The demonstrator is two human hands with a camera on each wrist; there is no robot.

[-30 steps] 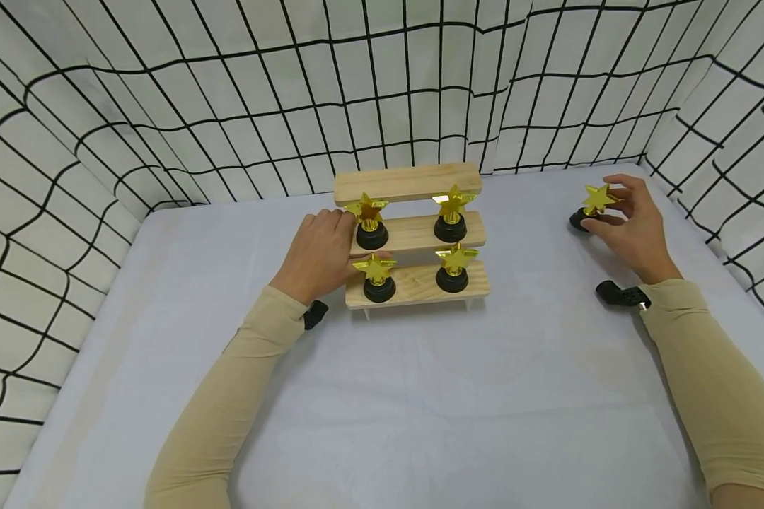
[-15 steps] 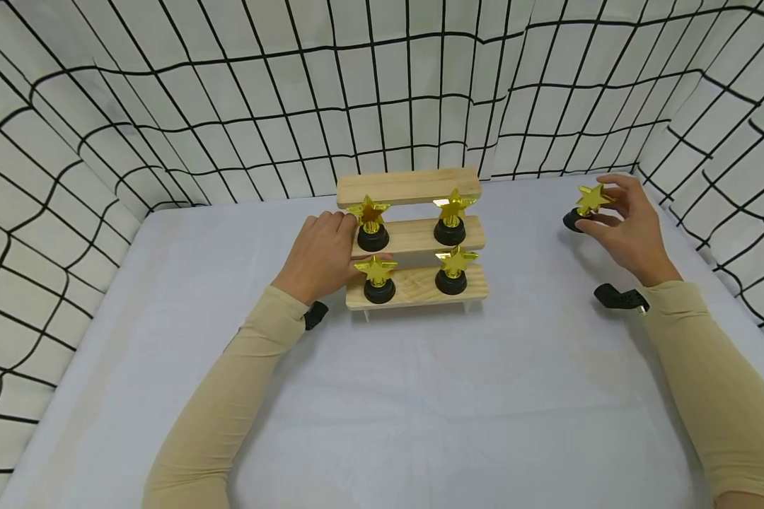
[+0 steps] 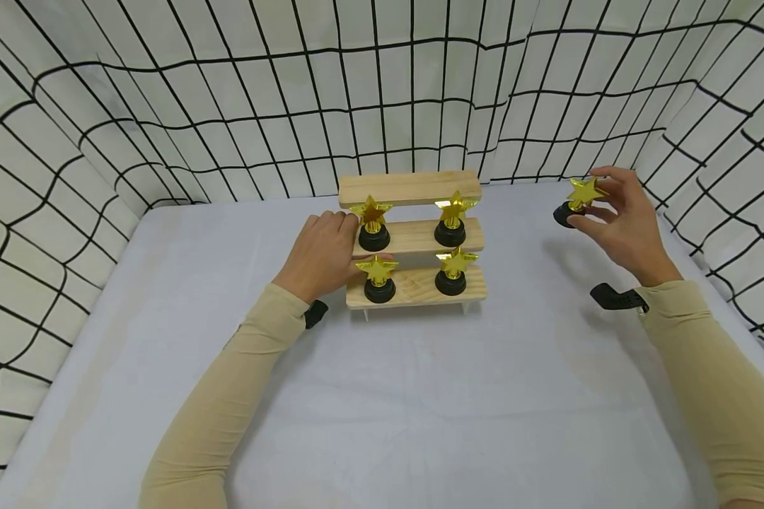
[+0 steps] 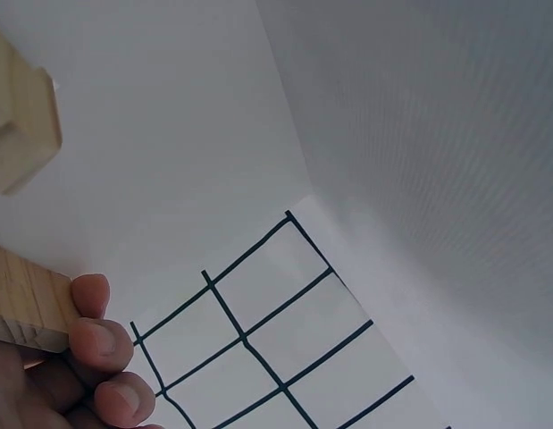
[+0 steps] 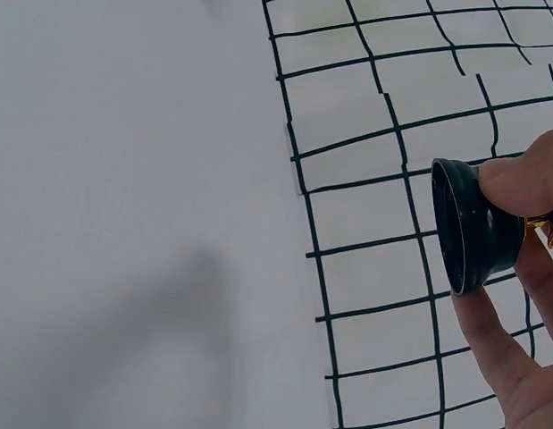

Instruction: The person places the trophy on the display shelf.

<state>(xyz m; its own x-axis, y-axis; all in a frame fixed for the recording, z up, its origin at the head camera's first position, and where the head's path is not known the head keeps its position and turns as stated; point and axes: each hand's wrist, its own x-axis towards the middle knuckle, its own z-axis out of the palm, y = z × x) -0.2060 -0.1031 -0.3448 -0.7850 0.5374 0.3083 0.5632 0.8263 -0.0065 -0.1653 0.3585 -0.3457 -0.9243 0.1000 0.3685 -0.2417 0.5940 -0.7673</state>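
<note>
Between thumb and fingers, my right hand (image 3: 624, 223) pinches a gold star trophy (image 3: 584, 192) by its black base. It is raised over the cloth and tilted; in the right wrist view the hollow underside of the base (image 5: 450, 228) faces left. My left hand (image 3: 321, 254) grips the left end of a three-tier wooden shelf (image 3: 410, 235), its fingertips curled at a board end (image 4: 30, 299) in the left wrist view. Two star trophies, a left one (image 3: 373, 225) and a right one (image 3: 450, 220), stand on the middle tier. Two more, a left (image 3: 378, 279) and a right (image 3: 452, 272), stand on the bottom tier.
The shelf's top board (image 3: 409, 189) carries nothing. A white cloth (image 3: 420, 410) covers the table. Behind and on both sides rise white walls with a black grid (image 3: 293, 92); the back one is close behind the shelf.
My right hand has lifted the trophy from the cloth and moved it slightly to the left, with the trophy tilting more. My left hand stays on the shelf.
</note>
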